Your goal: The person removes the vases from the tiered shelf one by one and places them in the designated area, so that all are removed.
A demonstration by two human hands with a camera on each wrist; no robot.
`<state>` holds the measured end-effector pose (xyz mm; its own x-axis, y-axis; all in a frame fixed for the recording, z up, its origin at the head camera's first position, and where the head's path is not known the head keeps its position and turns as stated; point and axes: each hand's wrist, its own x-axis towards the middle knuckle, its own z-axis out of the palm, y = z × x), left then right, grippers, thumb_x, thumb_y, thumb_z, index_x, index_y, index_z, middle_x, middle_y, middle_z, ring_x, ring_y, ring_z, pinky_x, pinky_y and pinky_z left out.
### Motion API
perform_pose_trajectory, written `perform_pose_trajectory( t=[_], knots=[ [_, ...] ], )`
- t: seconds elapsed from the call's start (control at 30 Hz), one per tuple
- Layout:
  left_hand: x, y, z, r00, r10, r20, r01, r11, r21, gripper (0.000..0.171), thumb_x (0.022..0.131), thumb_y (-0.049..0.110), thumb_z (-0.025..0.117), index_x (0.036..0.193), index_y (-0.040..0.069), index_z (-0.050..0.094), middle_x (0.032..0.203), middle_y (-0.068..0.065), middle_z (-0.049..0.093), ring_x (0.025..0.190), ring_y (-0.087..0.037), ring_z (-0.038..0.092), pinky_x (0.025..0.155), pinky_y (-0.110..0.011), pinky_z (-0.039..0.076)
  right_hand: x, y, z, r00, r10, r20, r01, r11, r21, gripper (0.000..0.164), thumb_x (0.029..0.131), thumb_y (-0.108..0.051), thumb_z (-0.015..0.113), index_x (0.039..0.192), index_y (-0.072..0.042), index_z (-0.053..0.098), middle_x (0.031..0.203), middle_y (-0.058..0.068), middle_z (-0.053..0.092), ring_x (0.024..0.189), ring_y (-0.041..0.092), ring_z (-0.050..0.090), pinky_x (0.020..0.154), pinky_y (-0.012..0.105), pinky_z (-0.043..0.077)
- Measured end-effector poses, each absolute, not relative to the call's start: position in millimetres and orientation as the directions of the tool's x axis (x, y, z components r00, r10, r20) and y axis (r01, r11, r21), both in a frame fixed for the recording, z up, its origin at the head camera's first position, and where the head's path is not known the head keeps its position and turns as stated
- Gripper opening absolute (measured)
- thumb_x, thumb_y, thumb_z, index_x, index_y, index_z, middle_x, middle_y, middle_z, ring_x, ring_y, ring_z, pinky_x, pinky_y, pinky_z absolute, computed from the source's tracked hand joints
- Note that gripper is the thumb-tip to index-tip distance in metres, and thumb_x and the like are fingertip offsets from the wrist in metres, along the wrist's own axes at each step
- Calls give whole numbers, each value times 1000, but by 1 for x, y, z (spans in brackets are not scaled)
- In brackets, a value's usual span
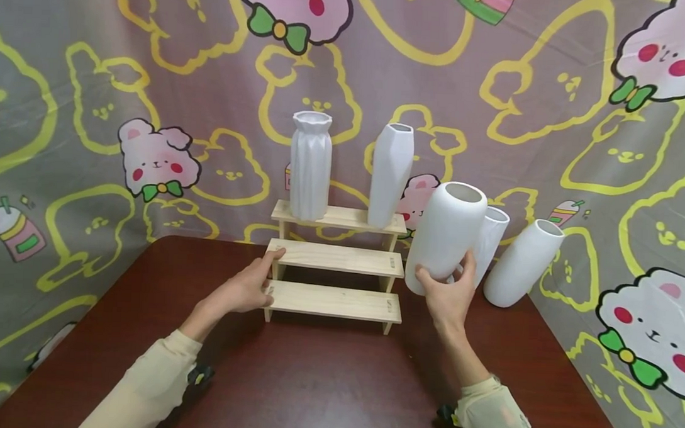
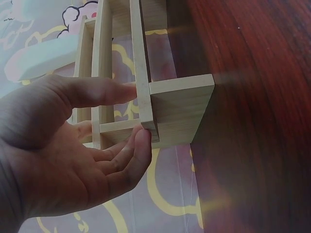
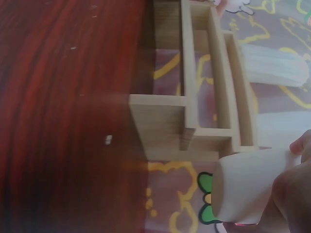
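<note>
At the left end of the wooden stand (image 1: pixel 335 258) the left hand (image 1: pixel 246 289) clasped it, while just off its right end the right hand (image 1: pixel 451 298) gripped a white vase (image 1: pixel 446 230) I judged stiff, slick, breakable, best held round its body.

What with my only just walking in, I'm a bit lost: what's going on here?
A person's right hand grips a wide white vase, holding it in the air by the right end of a three-step wooden stand. The left hand holds the stand's left end. A fluted vase and a faceted vase stand on the top step. Farther right are a partly hidden vase and a smooth vase.
</note>
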<state>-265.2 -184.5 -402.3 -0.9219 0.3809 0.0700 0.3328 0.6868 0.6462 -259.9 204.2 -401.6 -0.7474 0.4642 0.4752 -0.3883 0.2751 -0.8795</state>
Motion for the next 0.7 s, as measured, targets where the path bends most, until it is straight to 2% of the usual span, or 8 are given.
perform_pose_trajectory(
  t=[0.23,0.4,0.7],
  knots=[
    [-264,-185,-404,-924,376,66,327,689,647,101,79,-8,77,160,11,20,109,-20,46,81,-25,48,61,-36,41,-269,206,-419,-754,459,470,-365,302,-881,96,71,-6,86,153,-21,38,143,6,45,122,30,48,95,53,44],
    [-265,-185,-402,-924,376,66,327,691,645,101,78,-8,77,160,11,20,109,-20,46,80,-25,48,61,-35,41,-273,206,-428,-750,471,464,-353,309,-883,96,70,-5,87,150,-14,36,139,10,44,120,31,48,97,51,42],
    [-265,-185,-400,-924,377,62,325,690,647,101,78,-8,76,160,11,21,109,-21,46,80,-25,47,60,-35,40,-275,207,-432,-748,510,425,-305,306,-902,98,66,-7,89,145,-12,32,130,11,42,112,28,53,93,44,44]
  ],
)
